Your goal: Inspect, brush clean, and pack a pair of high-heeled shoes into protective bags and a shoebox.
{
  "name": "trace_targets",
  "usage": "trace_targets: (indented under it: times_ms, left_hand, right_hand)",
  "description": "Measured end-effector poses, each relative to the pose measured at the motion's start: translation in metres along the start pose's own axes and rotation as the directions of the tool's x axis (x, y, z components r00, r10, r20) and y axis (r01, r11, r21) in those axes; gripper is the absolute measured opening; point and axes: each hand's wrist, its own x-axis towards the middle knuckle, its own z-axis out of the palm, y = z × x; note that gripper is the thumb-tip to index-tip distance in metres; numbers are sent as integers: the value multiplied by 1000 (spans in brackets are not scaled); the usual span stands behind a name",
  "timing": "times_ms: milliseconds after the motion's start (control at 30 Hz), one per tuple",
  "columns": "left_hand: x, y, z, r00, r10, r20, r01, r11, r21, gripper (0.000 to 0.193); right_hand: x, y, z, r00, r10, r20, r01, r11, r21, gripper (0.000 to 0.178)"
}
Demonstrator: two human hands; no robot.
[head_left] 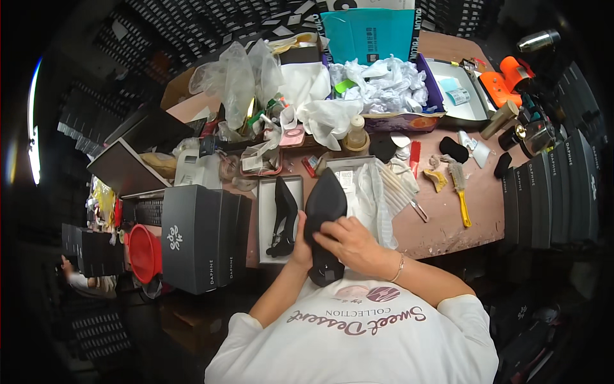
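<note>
In front of my chest I hold a black shoe (326, 200), its pointed toe tipped away from me. My left hand (301, 244) is closed around its left side. Across the middle of the shoe lies my right hand (355, 248), fingers bent and pressed against it; the shoe hides some of the fingertips. Just left of it, a black high-heeled shoe (286, 208) lies on its side in an open shoe box (268, 195) with a white inside. White tissue paper (367, 200) fills another open box to the right of the held shoe.
Dark shoe boxes stand upright at the left (185, 237) and right (555, 198). A yellow-handled brush (462, 198) lies on the pink table (448, 233). Behind sits a purple box (437, 96) of crumpled white paper. A red basin (144, 253) is at far left.
</note>
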Motion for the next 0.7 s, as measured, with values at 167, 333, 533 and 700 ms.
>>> trace_targets:
  times_ms: [167, 333, 533, 700]
  left_hand:
    - [12, -8, -25, 967, -40, 251, 58, 996, -66, 81]
    - [28, 2, -26, 994, -24, 103, 28, 999, -35, 82]
    - [73, -52, -68, 943, 325, 67, -240, 528, 815, 51]
    - [62, -9, -152, 739, 673, 25, 24, -63, 998, 92]
  right_hand:
    - [-30, 9, -6, 975, -103, 199, 33, 945, 325, 28]
    - [-75, 61, -53, 895, 362, 262, -396, 914, 88, 28]
    - [-75, 66, -48, 822, 562, 87, -565, 790, 237, 27]
    - [-98, 64, -45, 765, 634, 113, -634, 712, 303, 33]
